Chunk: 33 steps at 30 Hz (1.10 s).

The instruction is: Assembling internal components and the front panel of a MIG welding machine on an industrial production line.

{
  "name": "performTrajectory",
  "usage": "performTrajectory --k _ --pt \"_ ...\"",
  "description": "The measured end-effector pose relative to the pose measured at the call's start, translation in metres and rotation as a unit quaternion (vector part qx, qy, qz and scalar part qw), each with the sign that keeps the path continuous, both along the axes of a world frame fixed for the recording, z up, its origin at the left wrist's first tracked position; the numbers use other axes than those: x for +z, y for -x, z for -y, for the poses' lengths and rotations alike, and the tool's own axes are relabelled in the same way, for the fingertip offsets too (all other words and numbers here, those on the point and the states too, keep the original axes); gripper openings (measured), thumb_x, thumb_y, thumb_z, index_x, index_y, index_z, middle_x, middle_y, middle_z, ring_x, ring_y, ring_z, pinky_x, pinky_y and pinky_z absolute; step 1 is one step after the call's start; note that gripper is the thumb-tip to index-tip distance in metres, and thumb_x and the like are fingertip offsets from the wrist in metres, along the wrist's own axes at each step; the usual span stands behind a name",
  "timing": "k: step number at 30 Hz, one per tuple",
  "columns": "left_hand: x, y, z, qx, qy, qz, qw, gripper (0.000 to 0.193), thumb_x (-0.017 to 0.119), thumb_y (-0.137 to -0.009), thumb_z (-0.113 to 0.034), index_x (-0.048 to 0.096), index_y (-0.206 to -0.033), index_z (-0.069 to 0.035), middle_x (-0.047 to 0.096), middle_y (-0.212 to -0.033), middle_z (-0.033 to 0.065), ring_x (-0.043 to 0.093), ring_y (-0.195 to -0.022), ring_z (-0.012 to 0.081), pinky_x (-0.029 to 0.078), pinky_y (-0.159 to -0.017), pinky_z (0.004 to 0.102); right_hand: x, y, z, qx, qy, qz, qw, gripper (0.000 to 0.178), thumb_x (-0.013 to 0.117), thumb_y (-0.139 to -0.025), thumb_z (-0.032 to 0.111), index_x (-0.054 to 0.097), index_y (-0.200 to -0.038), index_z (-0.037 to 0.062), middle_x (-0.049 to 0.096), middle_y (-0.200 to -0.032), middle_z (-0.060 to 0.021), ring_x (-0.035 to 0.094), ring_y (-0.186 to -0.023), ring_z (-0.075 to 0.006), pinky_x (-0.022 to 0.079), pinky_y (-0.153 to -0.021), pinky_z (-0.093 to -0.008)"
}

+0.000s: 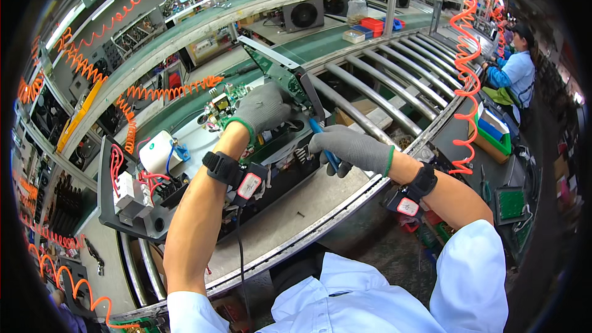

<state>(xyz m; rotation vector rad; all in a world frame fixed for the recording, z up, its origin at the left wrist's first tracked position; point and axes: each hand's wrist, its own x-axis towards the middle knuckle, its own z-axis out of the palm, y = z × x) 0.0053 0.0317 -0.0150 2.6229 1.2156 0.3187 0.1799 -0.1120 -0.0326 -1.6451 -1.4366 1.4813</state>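
A dark open appliance chassis (137,228) lies across the bench in front of me, with wiring and circuit boards in it. My left hand (264,110), in a grey glove, reaches into its right part, beside a small populated circuit board (231,100) and a raised green panel (282,77). Its fingertips are hidden, so I cannot tell what they grip. My right hand (356,150), gloved too, is closed around a slim tool with a blue handle (315,126), held at the chassis's right end; the tool's working tip cannot be made out.
A white cylinder (159,152) and white blocks with red wires (132,196) sit in the chassis's left part. Metal rollers (361,114) extend to the right. Coiled orange hoses (465,80) hang around. A co-worker (517,74) sits far right. A screw (300,214) lies nearby.
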Motion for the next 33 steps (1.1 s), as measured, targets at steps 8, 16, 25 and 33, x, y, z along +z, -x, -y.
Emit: performTrajectory --k 8,16,25,33 --pt "-0.004 -0.002 -0.003 0.016 -0.012 0.004 1.0 0.026 0.06 -0.081 -0.017 0.073 -0.099 -0.005 0.071 -0.095 0.0199 0.068 -0.089 0.037 0.051 -0.082 0.0436 -0.008 0.019 0.002 -0.063 -0.024 -0.004 0.998 0.036 0.056 -0.088 0.036 0.054 -0.101 0.0026 0.056 -0.082 -0.0085 0.065 -0.063 -0.0165 0.05 -0.047 -0.0285" --pt "-0.004 -0.002 -0.005 0.013 0.011 0.017 1.0 0.031 0.063 -0.078 -0.023 0.074 -0.097 -0.001 0.07 -0.098 0.026 0.069 -0.095 0.0388 0.053 -0.088 0.0443 -0.012 0.047 0.003 -0.12 -0.031 -0.025 0.992 0.034 0.048 -0.091 0.034 0.05 -0.101 0.0018 0.054 -0.081 -0.0087 0.059 -0.055 -0.0167 0.045 -0.043 -0.0297" --pt "-0.004 -0.003 -0.008 0.023 0.02 0.003 1.0 0.032 0.063 -0.079 -0.024 0.074 -0.098 0.0 0.07 -0.102 0.0258 0.068 -0.099 0.0387 0.052 -0.089 0.0443 -0.024 0.055 -0.004 -0.162 -0.073 -0.008 0.984 0.032 0.048 -0.092 0.03 0.051 -0.097 -0.0016 0.053 -0.074 -0.0091 0.057 -0.055 -0.018 0.05 -0.05 -0.0324" --pt "-0.005 -0.002 -0.008 0.018 0.001 0.016 1.0 0.031 0.064 -0.079 -0.024 0.074 -0.096 -0.001 0.07 -0.1 0.0248 0.069 -0.096 0.0389 0.052 -0.088 0.0446 -0.021 0.056 0.0 -0.178 -0.07 -0.019 0.981 0.031 0.049 -0.091 0.03 0.052 -0.099 0.0004 0.054 -0.076 -0.0086 0.057 -0.055 -0.0176 0.048 -0.051 -0.0318"
